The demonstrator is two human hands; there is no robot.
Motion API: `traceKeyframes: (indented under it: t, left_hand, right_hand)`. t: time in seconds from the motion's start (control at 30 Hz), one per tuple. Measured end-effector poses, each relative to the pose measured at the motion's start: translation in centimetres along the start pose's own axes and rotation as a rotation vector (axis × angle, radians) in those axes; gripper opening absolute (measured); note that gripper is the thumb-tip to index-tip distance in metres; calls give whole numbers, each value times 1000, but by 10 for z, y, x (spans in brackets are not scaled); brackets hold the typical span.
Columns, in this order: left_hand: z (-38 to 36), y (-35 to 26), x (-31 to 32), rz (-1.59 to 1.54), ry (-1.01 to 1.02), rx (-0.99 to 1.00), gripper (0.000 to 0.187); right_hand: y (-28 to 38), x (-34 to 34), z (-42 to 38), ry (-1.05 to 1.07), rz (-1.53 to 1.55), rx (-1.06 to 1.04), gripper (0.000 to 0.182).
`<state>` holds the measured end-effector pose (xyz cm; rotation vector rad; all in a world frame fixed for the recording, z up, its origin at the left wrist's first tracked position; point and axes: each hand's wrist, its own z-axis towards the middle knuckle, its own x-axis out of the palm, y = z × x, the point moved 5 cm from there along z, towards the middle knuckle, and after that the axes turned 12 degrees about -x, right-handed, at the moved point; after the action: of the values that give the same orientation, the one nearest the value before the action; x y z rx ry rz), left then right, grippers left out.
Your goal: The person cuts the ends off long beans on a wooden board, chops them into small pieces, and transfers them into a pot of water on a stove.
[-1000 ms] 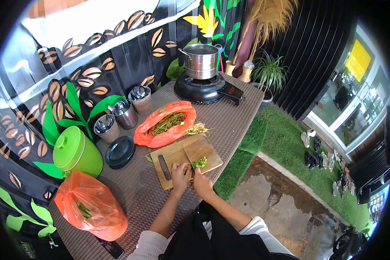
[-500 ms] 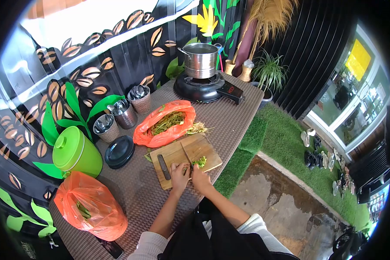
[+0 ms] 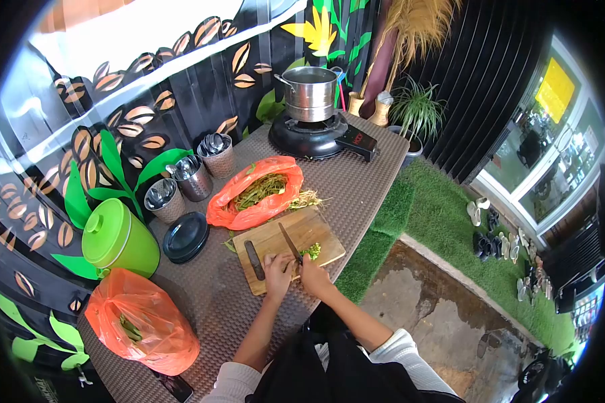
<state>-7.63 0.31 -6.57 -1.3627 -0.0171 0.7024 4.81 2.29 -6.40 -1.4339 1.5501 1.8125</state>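
Observation:
My right hand (image 3: pixel 314 277) is closed round the handle of a kitchen knife (image 3: pixel 288 238), whose blade points away over a wooden cutting board (image 3: pixel 262 245). Close on its left, my left hand (image 3: pixel 277 272) has its fingers curled down on the board beside the blade. What those fingers pinch is mostly hidden. Chopped green vegetable pieces (image 3: pixel 312 250) lie in a small heap to the right of the knife. Just beyond the board, an open orange plastic bag (image 3: pixel 225 211) holds green stems (image 3: pixel 259 191), with pale root ends sticking out at its right.
A second orange bag (image 3: pixel 141 322) and a lime-green lidded bucket (image 3: pixel 121 238) stand at left. Dark plates (image 3: pixel 185 236) sit near cutlery cups (image 3: pixel 193 178). At the far end, a metal pot (image 3: pixel 310 97) rests on a black burner (image 3: pixel 306 140). A phone (image 3: pixel 175 386) lies near the front edge.
The knife's blade has tilted slightly and shifted a little left, and my right hand has moved slightly with it. My left hand stays almost in place.

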Motion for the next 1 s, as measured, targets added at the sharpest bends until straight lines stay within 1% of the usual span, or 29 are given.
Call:
traceKeyframes:
  t: [0.13, 0.2, 0.33, 0.4, 0.53, 0.6, 0.73, 0.8, 0.93, 1.0]
  left_hand:
    - [0, -1, -3, 31, -9, -7, 17]
    - [0, 0, -2, 16, 5, -9, 17]
    - [-5, 1, -3, -6, 2, -21, 17]
    - [-8, -6, -3, 161, -25, 61, 16]
    - [-9, 1, -4, 127, -52, 76, 15]
    - [-4, 4, -4, 55, -17, 33, 16]
    - [-5, 3, -5, 43, 3, 16, 17]
    - [-4, 9, -4, -72, -16, -110, 13]
    - [-6, 12, -4, -43, -26, -58, 13]
    - [-4, 9, -5, 15, -35, -23, 16]
  right_hand:
    - [5, 3, -14, -15, -13, 11, 27]
    - [10, 10, -21, -56, -62, 70, 26]
    - [8, 10, -8, -41, -28, 65, 26]
    - [7, 2, -1, -58, -21, -27, 26]
    - [9, 5, -10, -14, -5, -14, 25]
    - [12, 13, -20, -78, -47, 58, 26]
    - [11, 14, -12, -31, -44, 44, 29]
    - [6, 6, -2, -11, 46, -11, 29]
    - [10, 0, -10, 8, 46, -35, 26]
    - [16, 7, -21, 9, 3, 32, 25]
